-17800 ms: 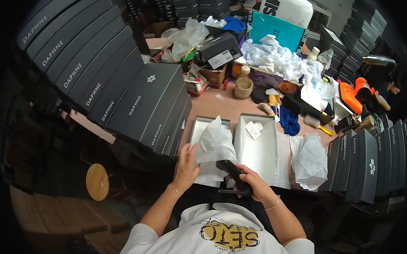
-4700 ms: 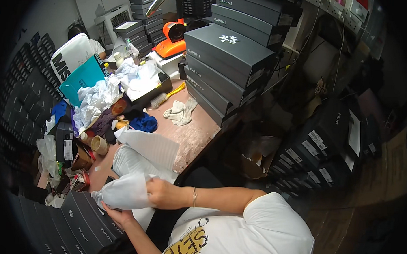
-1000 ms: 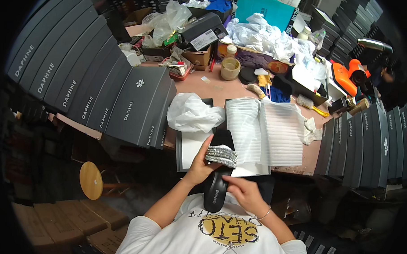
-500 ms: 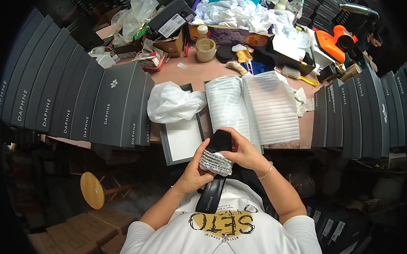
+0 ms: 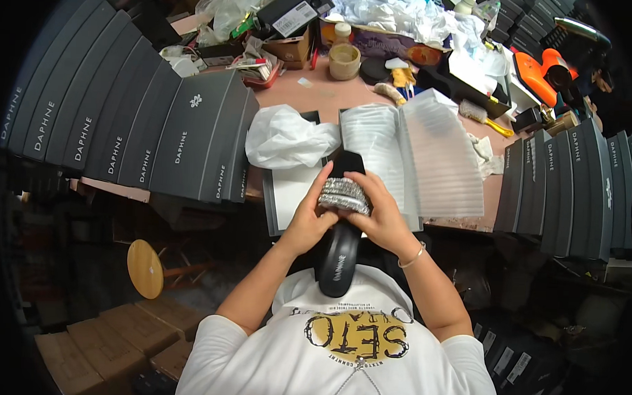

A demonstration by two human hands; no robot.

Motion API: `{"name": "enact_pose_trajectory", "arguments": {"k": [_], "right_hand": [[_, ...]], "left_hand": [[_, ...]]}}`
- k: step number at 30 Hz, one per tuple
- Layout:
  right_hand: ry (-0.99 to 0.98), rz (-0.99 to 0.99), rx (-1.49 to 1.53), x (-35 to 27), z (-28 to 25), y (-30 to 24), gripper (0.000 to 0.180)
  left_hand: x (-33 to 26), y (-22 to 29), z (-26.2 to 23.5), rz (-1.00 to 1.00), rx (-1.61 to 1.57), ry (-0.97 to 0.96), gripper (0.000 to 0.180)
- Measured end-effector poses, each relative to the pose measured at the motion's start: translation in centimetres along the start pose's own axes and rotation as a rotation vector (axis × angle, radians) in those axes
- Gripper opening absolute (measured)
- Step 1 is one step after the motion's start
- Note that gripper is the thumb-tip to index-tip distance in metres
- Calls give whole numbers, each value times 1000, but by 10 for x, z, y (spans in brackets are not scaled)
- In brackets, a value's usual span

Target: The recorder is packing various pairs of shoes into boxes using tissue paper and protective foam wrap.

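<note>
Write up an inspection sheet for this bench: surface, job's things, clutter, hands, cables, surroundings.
Surface: pinkish-brown table, mostly covered.
Job's things: black sandal with a glittery silver strap, held over an open white-lined box; crumpled white tissue beside it; white foam sheets.
Clutter: tape roll, orange tool, brush, plastic bags.
Hands: left hand and right hand both grip the sandal at the strap.
Cables: nothing seen.
Surroundings: stacked dark shoeboxes on both sides; round wooden stool; cardboard cartons.

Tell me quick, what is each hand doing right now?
Left hand: closed on the black flat sandal with a sparkly silver strap, fingers at the strap's left side.
Right hand: closed on the same sandal, at the strap's right side.
</note>
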State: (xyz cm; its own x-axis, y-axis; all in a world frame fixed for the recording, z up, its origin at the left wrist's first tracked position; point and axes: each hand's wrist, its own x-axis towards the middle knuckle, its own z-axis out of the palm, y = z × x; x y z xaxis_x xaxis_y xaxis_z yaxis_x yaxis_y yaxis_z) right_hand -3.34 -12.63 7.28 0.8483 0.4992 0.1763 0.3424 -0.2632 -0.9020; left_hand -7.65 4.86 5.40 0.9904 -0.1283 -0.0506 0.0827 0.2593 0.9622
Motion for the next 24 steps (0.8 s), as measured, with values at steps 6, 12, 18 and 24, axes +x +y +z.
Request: {"name": "enact_pose_trajectory", "arguments": {"k": [6, 12, 18, 24], "right_hand": [[155, 34, 32, 32, 12, 9, 44], [79, 134, 345, 28, -11, 6, 59], [-11, 144, 168, -8, -11, 4, 36], [5, -14, 4, -5, -4, -17, 32]], "left_hand": [[28, -22, -11, -3, -82, 186, 58], [33, -21, -24, -124, -486, 372, 44], [29, -34, -52, -336, -950, 495, 19], [19, -37, -48, -446, -1171, 587, 25]]}}
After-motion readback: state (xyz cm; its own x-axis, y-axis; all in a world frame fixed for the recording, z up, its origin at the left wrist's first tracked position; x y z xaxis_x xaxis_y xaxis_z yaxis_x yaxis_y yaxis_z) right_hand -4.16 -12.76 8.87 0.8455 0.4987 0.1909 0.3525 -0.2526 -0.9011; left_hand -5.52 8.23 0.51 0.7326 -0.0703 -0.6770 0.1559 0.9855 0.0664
